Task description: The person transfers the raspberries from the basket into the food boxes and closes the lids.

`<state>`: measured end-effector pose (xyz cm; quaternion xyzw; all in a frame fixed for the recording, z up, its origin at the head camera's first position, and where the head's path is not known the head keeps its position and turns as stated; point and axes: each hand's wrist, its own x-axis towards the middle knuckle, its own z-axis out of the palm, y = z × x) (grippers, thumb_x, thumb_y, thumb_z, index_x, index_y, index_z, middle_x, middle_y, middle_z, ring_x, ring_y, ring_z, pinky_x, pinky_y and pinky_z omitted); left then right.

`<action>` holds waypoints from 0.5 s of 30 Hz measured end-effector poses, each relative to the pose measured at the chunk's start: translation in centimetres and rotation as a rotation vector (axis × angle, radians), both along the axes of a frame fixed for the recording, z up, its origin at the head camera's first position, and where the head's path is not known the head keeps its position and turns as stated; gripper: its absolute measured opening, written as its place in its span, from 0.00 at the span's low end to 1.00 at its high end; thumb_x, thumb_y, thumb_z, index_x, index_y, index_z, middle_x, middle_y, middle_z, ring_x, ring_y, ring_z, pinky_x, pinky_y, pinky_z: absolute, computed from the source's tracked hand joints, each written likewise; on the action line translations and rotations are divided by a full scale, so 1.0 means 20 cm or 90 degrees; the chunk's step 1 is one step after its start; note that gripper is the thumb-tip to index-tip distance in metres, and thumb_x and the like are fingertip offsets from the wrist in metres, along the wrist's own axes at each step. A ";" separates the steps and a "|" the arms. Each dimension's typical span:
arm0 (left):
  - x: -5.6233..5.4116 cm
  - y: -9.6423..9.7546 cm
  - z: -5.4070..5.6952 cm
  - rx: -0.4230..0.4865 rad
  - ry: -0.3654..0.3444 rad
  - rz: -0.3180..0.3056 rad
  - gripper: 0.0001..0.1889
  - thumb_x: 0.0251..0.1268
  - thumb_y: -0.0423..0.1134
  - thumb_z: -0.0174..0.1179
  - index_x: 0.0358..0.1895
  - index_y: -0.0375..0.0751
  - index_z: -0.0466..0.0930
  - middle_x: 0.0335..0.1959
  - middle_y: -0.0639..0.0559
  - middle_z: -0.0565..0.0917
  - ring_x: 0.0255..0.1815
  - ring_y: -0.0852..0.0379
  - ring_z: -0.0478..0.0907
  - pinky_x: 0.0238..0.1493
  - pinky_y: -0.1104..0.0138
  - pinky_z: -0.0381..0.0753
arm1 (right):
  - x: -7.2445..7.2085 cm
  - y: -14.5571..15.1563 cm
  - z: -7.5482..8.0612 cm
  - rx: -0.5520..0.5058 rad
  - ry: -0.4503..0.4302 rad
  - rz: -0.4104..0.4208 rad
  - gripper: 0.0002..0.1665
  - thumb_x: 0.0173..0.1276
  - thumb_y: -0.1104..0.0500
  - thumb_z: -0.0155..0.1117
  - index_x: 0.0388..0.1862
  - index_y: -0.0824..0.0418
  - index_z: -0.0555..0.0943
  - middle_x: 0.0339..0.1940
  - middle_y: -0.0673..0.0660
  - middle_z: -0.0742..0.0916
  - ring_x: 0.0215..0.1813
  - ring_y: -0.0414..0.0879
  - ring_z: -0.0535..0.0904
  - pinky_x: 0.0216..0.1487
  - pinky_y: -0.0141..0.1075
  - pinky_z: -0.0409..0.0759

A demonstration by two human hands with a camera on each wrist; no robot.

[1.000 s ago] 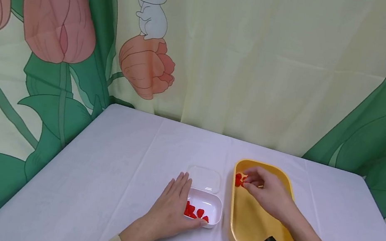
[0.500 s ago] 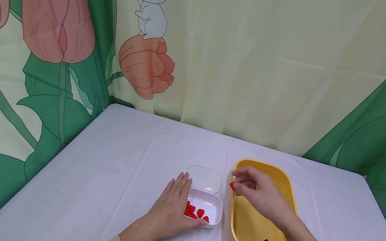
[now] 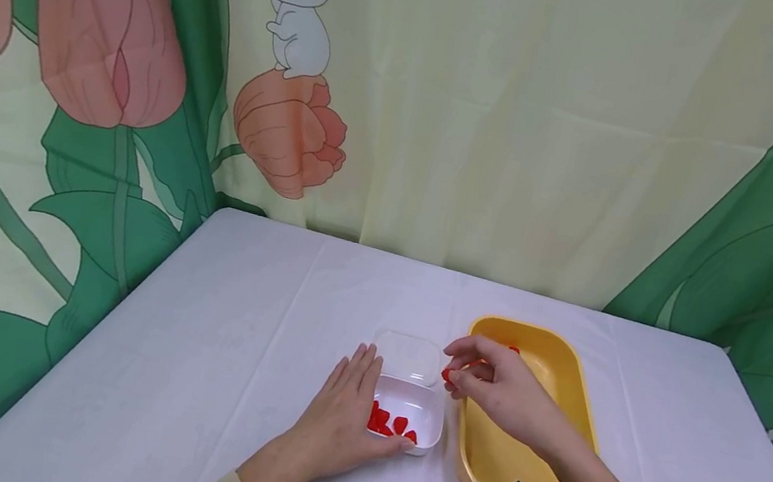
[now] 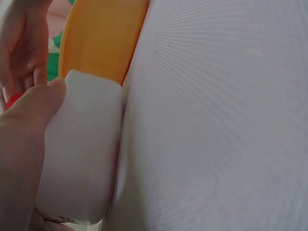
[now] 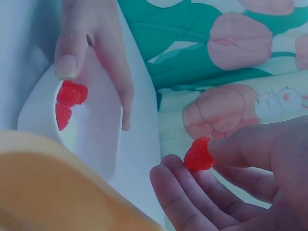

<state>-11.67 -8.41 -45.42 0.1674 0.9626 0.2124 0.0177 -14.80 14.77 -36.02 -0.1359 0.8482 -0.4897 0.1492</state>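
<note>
Between thumb and fingertips my right hand (image 3: 510, 391) pinches a red raspberry (image 5: 198, 154), just past the left rim of the yellow tray (image 3: 491, 464). My left hand (image 3: 338, 423) rests against the small white box (image 3: 435, 405), its fingers straight along the left side and its thumb on the near rim. Several raspberries (image 3: 381, 420) lie inside the box, partly hidden by the left hand. In the right wrist view, two raspberries (image 5: 72, 93) show below the left thumb. Another red piece (image 3: 514, 350) is visible in the tray behind the right hand.
A clear lid (image 3: 406, 355) lies on the white tablecloth (image 3: 252, 321) right behind the box. The tray stands close to the box's right side. A curtain (image 3: 526, 128) printed with tulips and a rabbit hangs behind the table.
My right hand has lifted a raspberry from the tray's far left corner and moved left over the rim with it. The left hand has stayed at the box.
</note>
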 end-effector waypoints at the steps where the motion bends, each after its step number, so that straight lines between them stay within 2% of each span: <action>1: 0.00 0.00 0.00 -0.003 0.001 0.000 0.59 0.49 0.76 0.59 0.77 0.39 0.53 0.80 0.44 0.55 0.82 0.45 0.47 0.80 0.48 0.53 | 0.00 -0.01 -0.01 -0.002 0.001 0.006 0.16 0.70 0.65 0.59 0.56 0.63 0.76 0.43 0.60 0.83 0.43 0.55 0.86 0.45 0.41 0.88; 6: 0.00 0.00 0.00 -0.007 -0.004 0.001 0.59 0.48 0.76 0.60 0.77 0.40 0.53 0.80 0.45 0.55 0.82 0.45 0.47 0.79 0.47 0.53 | 0.00 -0.03 -0.02 -0.001 0.012 0.025 0.15 0.69 0.66 0.60 0.55 0.63 0.77 0.45 0.60 0.84 0.45 0.54 0.85 0.45 0.43 0.88; 15: 0.00 0.00 0.00 -0.007 0.006 -0.004 0.58 0.50 0.76 0.59 0.76 0.39 0.54 0.80 0.44 0.56 0.82 0.45 0.46 0.79 0.47 0.53 | 0.02 -0.10 -0.04 0.043 0.018 0.032 0.14 0.68 0.65 0.62 0.53 0.60 0.79 0.44 0.55 0.85 0.46 0.50 0.83 0.44 0.35 0.87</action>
